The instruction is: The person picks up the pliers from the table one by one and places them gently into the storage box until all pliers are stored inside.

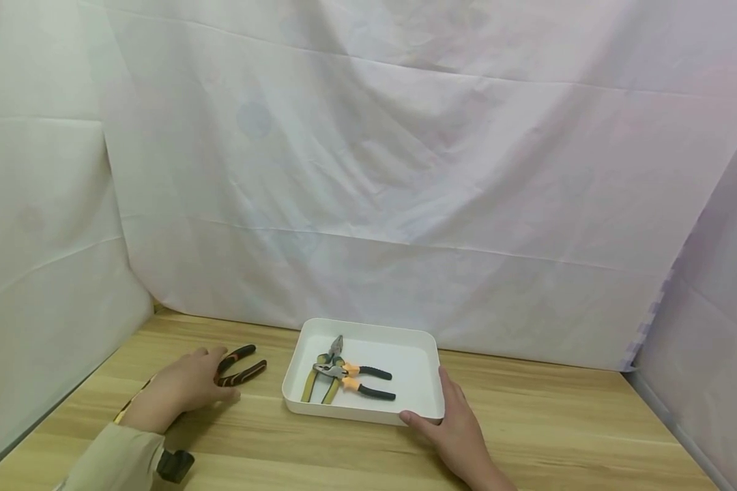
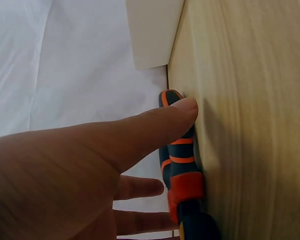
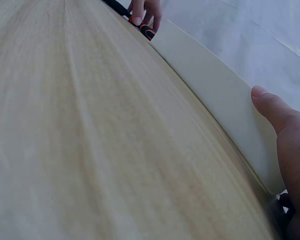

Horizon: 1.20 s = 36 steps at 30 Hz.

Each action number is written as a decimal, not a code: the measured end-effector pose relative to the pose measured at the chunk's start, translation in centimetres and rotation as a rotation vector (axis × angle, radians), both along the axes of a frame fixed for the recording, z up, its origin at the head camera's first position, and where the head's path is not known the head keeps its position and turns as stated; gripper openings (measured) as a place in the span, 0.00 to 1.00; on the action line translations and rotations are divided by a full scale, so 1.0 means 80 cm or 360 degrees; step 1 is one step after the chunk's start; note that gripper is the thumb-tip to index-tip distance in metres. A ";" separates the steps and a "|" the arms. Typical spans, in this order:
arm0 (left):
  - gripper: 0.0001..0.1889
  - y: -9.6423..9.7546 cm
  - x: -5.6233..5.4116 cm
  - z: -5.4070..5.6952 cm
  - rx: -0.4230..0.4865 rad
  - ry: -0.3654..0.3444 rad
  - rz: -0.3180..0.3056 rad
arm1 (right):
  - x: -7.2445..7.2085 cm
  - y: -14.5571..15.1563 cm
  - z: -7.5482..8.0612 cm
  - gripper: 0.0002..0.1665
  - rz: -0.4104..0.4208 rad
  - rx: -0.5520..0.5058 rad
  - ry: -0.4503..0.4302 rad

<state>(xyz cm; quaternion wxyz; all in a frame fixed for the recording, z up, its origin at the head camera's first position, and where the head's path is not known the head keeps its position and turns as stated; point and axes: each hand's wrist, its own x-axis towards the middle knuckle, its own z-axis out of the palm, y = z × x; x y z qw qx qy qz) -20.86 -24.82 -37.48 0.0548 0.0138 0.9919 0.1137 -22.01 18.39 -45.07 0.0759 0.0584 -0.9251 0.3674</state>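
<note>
My left hand (image 1: 187,383) is over a pair of pliers (image 1: 246,374) with black and orange-red handles lying on the table. In the left wrist view its thumb (image 2: 155,127) crosses in front of a handle (image 2: 182,154), and its fingers look straight behind; contact is hard to tell. The pliers' head is hidden by the hand in the head view. My right hand (image 1: 457,433) grips a white tray (image 1: 411,368) at its near right corner, thumb at the front rim. Inside lie pliers with yellow-green handles (image 1: 308,386), partly under pliers with orange and black handles (image 1: 377,393).
The wooden table (image 1: 559,423) carries the tray and the loose pliers. A white cloth (image 1: 405,170) hangs behind it, with more cloth along the left and right sides. A dark band with a black block (image 1: 175,466) is at my left wrist.
</note>
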 end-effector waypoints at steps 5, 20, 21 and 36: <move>0.47 -0.004 -0.002 -0.011 -0.0040 0.0026 -0.0008 | -0.001 -0.002 0.000 0.71 0.0002 -0.0001 -0.0002; 0.35 -0.002 -0.002 -0.013 -0.0104 0.0086 -0.0003 | 0.000 -0.003 0.003 0.70 0.0003 0.0005 0.0009; 0.36 -0.001 -0.003 -0.013 -0.0115 0.0093 0.0001 | 0.000 -0.003 0.003 0.70 0.0004 0.0006 0.0007; 0.38 0.018 -0.008 -0.032 -0.0201 0.0276 0.0020 | 0.001 -0.001 0.003 0.71 -0.0009 0.0025 -0.0031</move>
